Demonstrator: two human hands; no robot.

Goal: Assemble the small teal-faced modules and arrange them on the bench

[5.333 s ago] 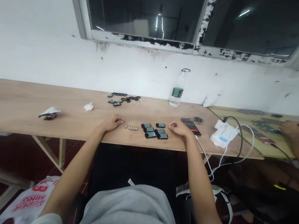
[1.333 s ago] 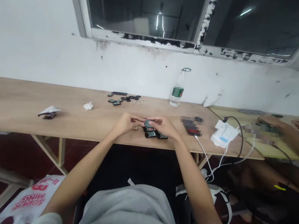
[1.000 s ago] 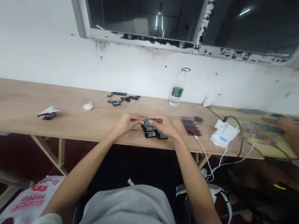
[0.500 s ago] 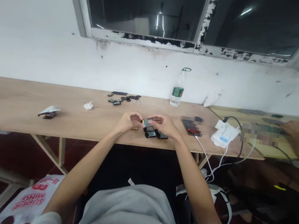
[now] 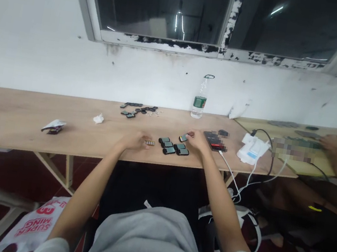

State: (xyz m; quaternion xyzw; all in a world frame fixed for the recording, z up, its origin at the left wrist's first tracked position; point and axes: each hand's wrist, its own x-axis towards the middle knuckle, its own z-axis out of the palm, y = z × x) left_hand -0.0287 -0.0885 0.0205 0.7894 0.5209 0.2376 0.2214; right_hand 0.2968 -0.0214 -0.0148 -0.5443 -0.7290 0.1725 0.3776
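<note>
Right hand (image 5: 197,141): fingers pinching small teal-topped module (image 5: 183,137). Left hand (image 5: 134,140): fingers loosely curled, just beside row of tiny metal parts (image 5: 149,142).

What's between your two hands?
The head view shows little dark teal-topped blocks and a row of small metal bits between the left hand and right hand.

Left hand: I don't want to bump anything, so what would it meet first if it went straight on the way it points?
Probably the row of small metal parts, lying on the table just off the fingertips of the left hand. Depth is unclear, so they may be touching.
</note>
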